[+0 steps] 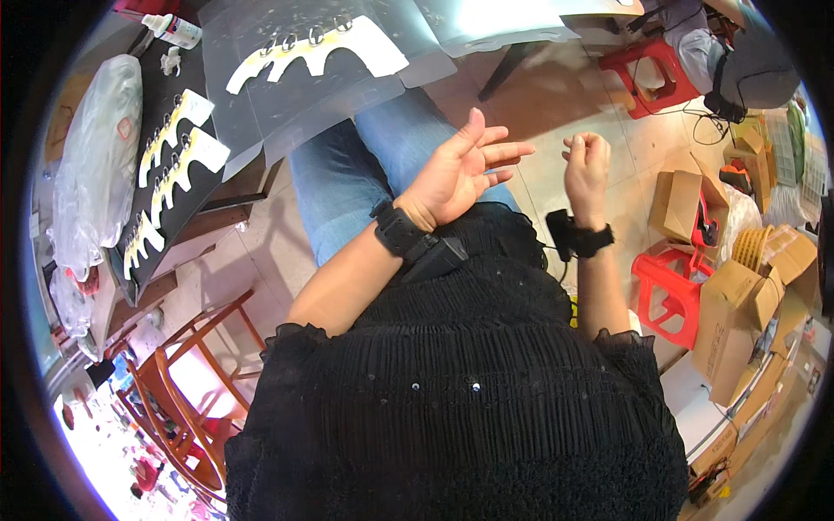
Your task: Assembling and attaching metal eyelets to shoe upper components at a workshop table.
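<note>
Across the upper left, the dark bench [221,195] carries a large clear plastic sheet [261,95] with a white-and-yellow scalloped card [317,48] on it; more such cards [169,161] lie along the bench's left side, beside a bulging clear bag [95,156]. Cardboard boxes [738,321] and red stools [665,295] crowd the floor at right. Above the person's lap, both hands are well apart from the sheet. Left hand [456,174] is palm-up, fingers spread, empty. Right hand [586,165] has fingers curled together; whether they pinch anything cannot be told. Risk noted: the sheet overhangs the bench edge above the knees and could slide off if bumped.
</note>
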Demonstrator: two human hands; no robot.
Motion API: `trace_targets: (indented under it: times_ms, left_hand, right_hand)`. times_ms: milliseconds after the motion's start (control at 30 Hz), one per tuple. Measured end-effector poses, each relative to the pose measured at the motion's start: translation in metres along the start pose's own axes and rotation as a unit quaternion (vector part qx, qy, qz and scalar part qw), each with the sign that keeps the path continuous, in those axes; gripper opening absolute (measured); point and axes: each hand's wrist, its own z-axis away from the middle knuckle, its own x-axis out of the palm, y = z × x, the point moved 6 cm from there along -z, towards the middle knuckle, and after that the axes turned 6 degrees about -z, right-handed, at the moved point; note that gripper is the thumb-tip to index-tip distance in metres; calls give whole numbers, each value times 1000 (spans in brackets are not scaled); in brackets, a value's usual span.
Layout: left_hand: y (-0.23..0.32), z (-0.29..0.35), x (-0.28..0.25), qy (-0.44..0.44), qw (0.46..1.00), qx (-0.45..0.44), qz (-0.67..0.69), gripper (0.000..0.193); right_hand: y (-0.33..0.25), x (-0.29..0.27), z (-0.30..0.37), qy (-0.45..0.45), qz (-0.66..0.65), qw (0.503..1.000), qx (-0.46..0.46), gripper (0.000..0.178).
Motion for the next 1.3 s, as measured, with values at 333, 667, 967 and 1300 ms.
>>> trace_targets:
  times_ms: [333,667,967,1300]
  left_hand:
    - [3,0,4,-31,990,16,137,68]
    - [3,3,15,-71,995,23,67,65]
    - [6,14,32,-133,988,78,-21,67]
    - [47,36,55,-184,967,162,-69,80]
  right_hand:
    - [-75,9,13,-158,-222,962,3,6]
    - [-76,8,16,-106,-157,977,-101,5]
    - [-49,20,20,-52,-211,976,29,9]
    - [-48,16,-3,-127,-372,890,233,19]
